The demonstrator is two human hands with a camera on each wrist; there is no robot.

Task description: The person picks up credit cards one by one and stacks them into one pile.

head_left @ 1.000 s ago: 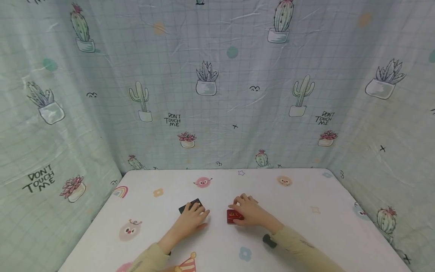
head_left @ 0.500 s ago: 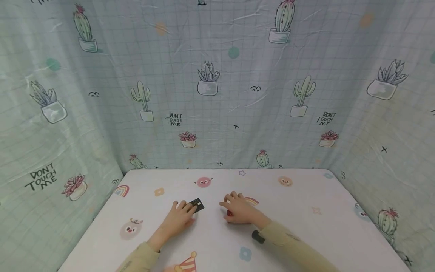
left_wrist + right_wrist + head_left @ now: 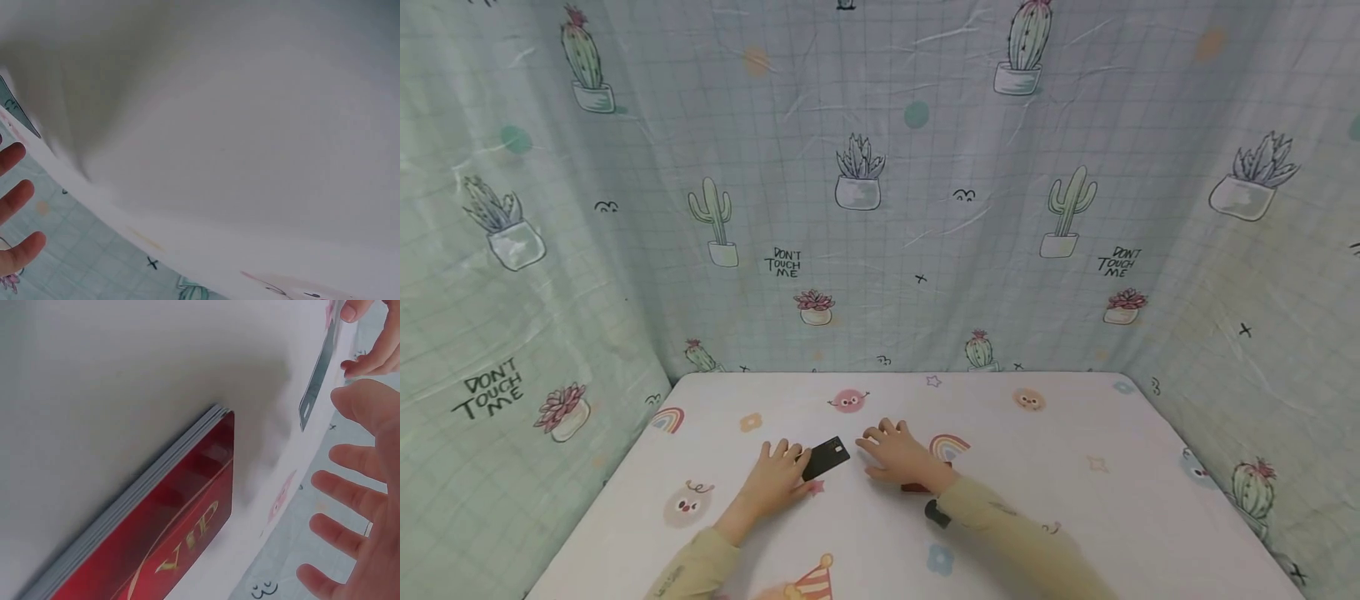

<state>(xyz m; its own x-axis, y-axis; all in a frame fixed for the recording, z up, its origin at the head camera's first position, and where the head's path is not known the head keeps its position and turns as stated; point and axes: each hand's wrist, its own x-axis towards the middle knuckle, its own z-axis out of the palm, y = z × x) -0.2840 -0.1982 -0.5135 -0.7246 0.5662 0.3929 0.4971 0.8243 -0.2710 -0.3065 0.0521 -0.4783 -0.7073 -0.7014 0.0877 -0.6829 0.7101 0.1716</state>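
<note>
A black card (image 3: 826, 457) with a chip lies flat on the white table, left of the middle. My left hand (image 3: 775, 481) is at its left end, the fingers loosely bent and spread; whether they touch the card I cannot tell. To the right of the card is my right hand (image 3: 898, 458), palm down, holding nothing, its fingers (image 3: 350, 494) spread apart in the right wrist view. Beneath the right wrist sits a stack of red VIP cards (image 3: 181, 531), mostly hidden by the hand in the head view (image 3: 916, 487).
The white table (image 3: 1060, 500) carries printed cartoon figures, rainbows and flowers. A cactus-patterned curtain (image 3: 917, 233) hangs along the back and both sides. A small black device (image 3: 937, 513) sits under the right wrist.
My left hand has drawn back leftward, uncovering most of the black card. My right hand has left the red card stack and moved left toward the black card.
</note>
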